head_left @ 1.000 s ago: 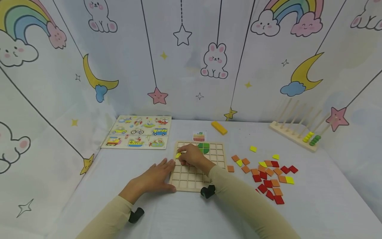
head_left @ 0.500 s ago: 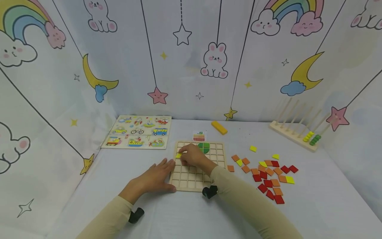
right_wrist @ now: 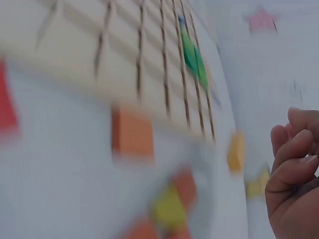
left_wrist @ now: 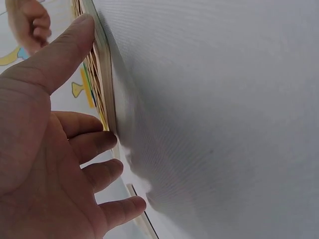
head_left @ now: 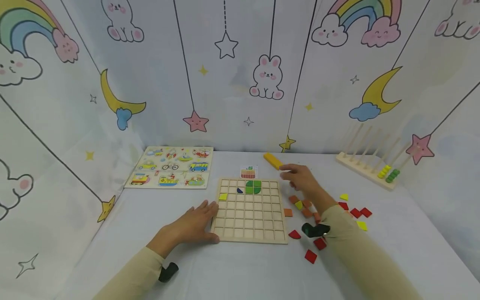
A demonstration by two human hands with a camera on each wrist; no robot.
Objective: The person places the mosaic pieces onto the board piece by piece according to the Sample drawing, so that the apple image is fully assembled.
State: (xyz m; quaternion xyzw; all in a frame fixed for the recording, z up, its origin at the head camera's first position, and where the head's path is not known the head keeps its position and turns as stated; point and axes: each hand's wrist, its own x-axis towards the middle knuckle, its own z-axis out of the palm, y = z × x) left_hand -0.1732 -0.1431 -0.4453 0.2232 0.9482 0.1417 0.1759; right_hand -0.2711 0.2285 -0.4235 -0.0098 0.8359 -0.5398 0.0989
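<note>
A wooden grid board (head_left: 249, 235) lies on the table. In it are a yellow square tile (head_left: 223, 196), a small dark blue tile (head_left: 240, 190) and several green tiles (head_left: 253, 187) forming a rounded shape. My left hand (head_left: 195, 225) rests at the board's left edge; in the left wrist view its thumb and fingertips (left_wrist: 107, 139) touch the rim. My right hand (head_left: 301, 179) is over the table right of the board, near a yellow bar (head_left: 273, 160). Its fingers are loosely bent, and the right wrist view shows nothing held in them.
Loose orange tiles (head_left: 288, 212), red tiles (head_left: 311, 256) and yellow tiles (head_left: 361, 225) lie right of the board, partly hidden by my right arm. A picture card (head_left: 248, 171) lies behind the board. A vehicle puzzle (head_left: 170, 167) and a peg rack (head_left: 369, 171) stand farther back.
My right hand has lifted off the yellow tile at the board's left side and moved right, past the board's right edge. The yellow tile stays in its cell. My left hand stays put.
</note>
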